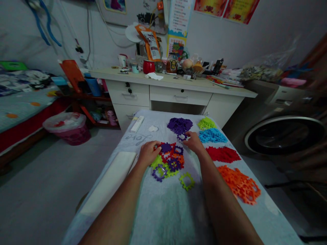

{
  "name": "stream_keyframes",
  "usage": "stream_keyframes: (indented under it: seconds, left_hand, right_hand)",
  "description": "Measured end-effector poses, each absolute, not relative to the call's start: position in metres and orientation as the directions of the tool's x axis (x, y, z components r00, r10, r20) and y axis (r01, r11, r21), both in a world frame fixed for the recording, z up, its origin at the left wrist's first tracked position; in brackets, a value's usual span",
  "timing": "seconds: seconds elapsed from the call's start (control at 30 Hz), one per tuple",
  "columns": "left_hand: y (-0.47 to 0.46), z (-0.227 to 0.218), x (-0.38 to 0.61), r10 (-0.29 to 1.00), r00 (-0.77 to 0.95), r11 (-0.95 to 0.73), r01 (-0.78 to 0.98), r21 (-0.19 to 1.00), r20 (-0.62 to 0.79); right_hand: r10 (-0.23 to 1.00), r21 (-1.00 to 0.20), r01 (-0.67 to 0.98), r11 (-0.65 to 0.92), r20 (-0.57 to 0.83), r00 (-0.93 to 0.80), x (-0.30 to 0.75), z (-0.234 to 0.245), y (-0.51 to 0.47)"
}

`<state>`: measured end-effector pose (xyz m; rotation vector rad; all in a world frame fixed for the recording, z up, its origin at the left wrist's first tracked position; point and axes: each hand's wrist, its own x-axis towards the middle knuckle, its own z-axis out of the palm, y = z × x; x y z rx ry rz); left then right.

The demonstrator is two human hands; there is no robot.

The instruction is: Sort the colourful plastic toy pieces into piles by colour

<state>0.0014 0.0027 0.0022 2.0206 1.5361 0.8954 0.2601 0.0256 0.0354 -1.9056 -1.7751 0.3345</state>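
Observation:
My right hand pinches a purple square plastic interlocking piece with notched edges and an open centre, just in front of a purple pile. At the left edge of a mixed heap of interlocking pieces, my left hand has thumb and fingers curled close together beside a solid purple piece. Exactly what it grips is hidden. Red, orange, green and purple pieces overlap in that heap. A single green frame piece lies apart, nearer to me.
Sorted piles line the table's right side: green, blue, red and orange. A white box-shaped object lies at far left. Behind stands a cluttered desk; a washing machine is at right.

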Motion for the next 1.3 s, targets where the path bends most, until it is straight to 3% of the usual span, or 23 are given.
stream_keyframes:
  seconds: [0.2,0.53,0.63,0.73,0.83,0.9,1.13,1.3]
  left_hand:
    - [0.001,0.006,0.002,0.960,0.169,-0.276,0.694,0.665,0.222]
    - [0.001,0.008,0.002,0.956,0.168,-0.286,0.722,0.630,0.241]
    - [0.002,0.006,0.002,0.953,0.175,-0.295,0.720,0.628,0.246]
    - [0.002,0.004,0.003,0.950,0.178,-0.304,0.721,0.623,0.257]
    - [0.003,0.001,0.003,0.948,0.173,-0.306,0.720,0.623,0.266]
    - [0.004,-0.001,0.002,0.946,0.174,-0.312,0.716,0.624,0.273]
    - [0.004,-0.002,0.002,0.945,0.181,-0.317,0.713,0.626,0.273]
    - [0.004,0.000,0.003,0.949,0.187,-0.307,0.719,0.623,0.252]
  right_hand:
    - [0.924,-0.544,0.830,-0.122,0.243,0.295,0.244,0.027,0.066]
    - [0.868,-0.659,0.752,-0.015,0.364,0.337,0.239,0.013,0.089]
    - [0.920,-0.604,0.796,-0.047,0.285,0.271,0.245,0.027,0.077]
    - [0.991,-0.533,0.846,-0.012,0.104,0.079,0.252,0.045,0.059]
    - [0.987,-0.462,0.885,0.059,-0.107,-0.122,0.256,0.060,0.040]
    - [0.970,-0.400,0.914,0.070,-0.188,-0.157,0.256,0.065,0.031]
    - [0.938,-0.286,0.958,0.012,-0.330,-0.110,0.242,0.068,0.019]
    - [0.935,-0.227,0.971,0.078,-0.322,-0.151,0.237,0.073,0.018]
